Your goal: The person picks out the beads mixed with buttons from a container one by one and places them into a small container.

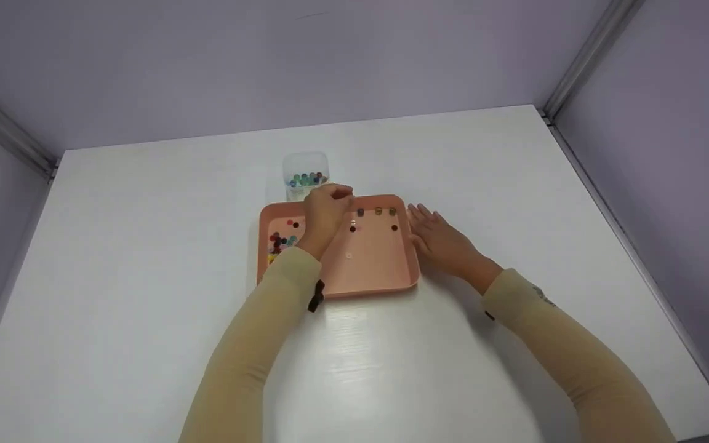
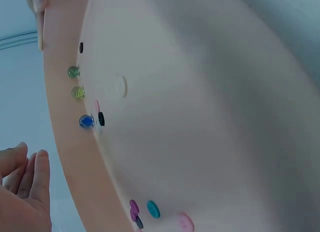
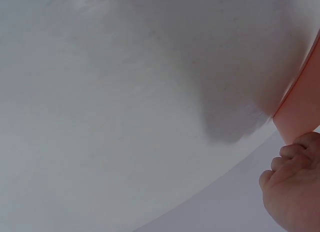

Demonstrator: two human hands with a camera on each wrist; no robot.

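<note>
A pink tray [image 1: 373, 261] lies in the middle of the white table. Several coloured beads [image 1: 280, 241] cluster in its left part, and a few more beads [image 1: 378, 211] line its far wall. My left hand [image 1: 327, 210] hovers over the tray's far rim with fingers bunched; whether they pinch a bead is hidden. In the left wrist view the fingers [image 2: 27, 184] sit outside the tray [image 2: 200, 117], near a blue bead [image 2: 86, 121]. My right hand [image 1: 436, 237] lies flat on the table with straight fingers against the tray's right wall [image 3: 302, 99].
A clear plastic container [image 1: 305, 174] with several coloured beads in it stands just behind the tray's far edge, close to my left hand. Grey walls close in the table at the back and on both sides.
</note>
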